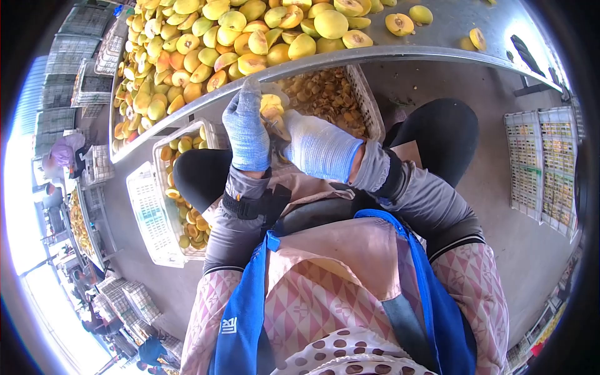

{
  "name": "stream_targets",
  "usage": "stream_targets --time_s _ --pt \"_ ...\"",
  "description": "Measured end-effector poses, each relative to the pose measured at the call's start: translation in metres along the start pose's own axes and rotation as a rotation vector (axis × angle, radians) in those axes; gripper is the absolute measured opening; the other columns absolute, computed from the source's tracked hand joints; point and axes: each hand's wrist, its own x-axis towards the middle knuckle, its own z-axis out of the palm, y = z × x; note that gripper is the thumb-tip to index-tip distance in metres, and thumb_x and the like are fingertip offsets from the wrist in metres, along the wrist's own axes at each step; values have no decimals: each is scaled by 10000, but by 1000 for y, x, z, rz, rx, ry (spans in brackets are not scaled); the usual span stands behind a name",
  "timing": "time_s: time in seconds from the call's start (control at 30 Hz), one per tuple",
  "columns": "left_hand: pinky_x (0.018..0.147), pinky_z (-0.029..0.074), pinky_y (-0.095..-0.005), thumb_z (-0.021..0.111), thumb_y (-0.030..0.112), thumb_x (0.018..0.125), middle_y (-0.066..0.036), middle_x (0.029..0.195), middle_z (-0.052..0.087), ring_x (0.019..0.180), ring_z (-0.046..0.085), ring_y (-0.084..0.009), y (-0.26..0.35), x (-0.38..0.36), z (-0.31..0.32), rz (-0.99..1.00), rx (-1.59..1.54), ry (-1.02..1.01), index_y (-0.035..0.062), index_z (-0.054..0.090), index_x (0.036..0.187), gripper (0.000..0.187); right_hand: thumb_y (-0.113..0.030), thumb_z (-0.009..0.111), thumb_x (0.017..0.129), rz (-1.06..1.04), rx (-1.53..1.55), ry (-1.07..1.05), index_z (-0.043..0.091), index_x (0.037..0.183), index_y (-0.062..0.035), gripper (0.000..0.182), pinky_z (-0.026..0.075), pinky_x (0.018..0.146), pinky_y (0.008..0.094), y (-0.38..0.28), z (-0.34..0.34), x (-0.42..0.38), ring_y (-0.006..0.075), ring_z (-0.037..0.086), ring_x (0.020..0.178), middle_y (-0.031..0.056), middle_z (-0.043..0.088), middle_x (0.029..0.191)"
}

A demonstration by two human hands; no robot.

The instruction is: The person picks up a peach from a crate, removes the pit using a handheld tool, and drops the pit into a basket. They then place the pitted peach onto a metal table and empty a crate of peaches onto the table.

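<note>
My left hand point(247, 128), in a blue-and-white knit glove, is closed around a yellow peach half point(271, 106) just below the metal table's edge. Close beside it, my right hand point(322, 145), in the same kind of glove, has its fingers curled in towards the fruit. Whatever the right hand grips is hidden by its fingers. Above both hands, a heap of halved yellow peaches point(250, 40) covers the left part of the metal table point(431, 47). Some cut faces show brown stones.
Under the table edge stands a crate point(367, 103) of brownish pits or scraps. Left of my knees is a white crate point(184, 187) with peach halves. Stacked crates point(542, 165) stand at right. Another person point(65, 153) is at far left.
</note>
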Motion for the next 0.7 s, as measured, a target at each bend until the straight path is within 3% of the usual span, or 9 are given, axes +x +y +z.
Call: stream_targets --time_s 0.07,0.17,0.3,0.37,0.47,0.57,0.7 --pt "565 477 -209 580 270 992 -52 803 681 655 611 -90 -2 2 1 -56 -29 15 -34 681 976 321 -146 611 838 115 -78 -24 583 1046 2 256 533 723 465 -13 -8 -3 424 644 850 240 653 942" --pt "549 471 -204 590 266 988 -48 798 677 645 606 -86 0 1 8 49 -5 61 -34 685 971 316 -164 582 856 46 -112 81 580 1006 53 264 534 699 475 -16 -5 -4 430 664 773 265 659 788" --pt "553 470 -206 595 272 985 -42 791 670 649 604 -82 -2 3 9 26 -65 66 -31 685 973 316 -162 571 852 -152 9 88 584 1005 51 263 545 719 462 18 20 9 412 677 808 267 670 820" --pt "556 467 -205 597 270 984 -39 787 665 653 599 -77 -5 5 7 -15 -129 12 -26 686 966 310 -155 562 853 -153 10 46 584 1008 50 258 547 722 462 8 5 7 403 683 814 259 676 827" --pt "558 461 -203 598 271 981 -32 782 660 657 588 -66 -10 8 4 24 -34 28 -20 685 951 306 -143 555 857 49 -134 25 585 1015 44 247 543 709 470 -16 -12 -1 399 683 803 247 679 823" --pt "586 465 -211 595 272 982 -22 792 654 684 584 -65 -9 10 10 63 -15 65 -17 682 938 305 -135 548 862 112 -227 87 589 1022 33 235 538 703 476 -11 -4 4 400 680 789 238 681 823" --pt "684 496 -250 556 314 989 -53 864 676 771 615 -112 -17 18 -11 -72 -21 -116 -23 676 978 358 -156 574 864 77 -97 57 581 1055 14 256 541 714 468 -10 -5 1 401 675 818 241 676 876"
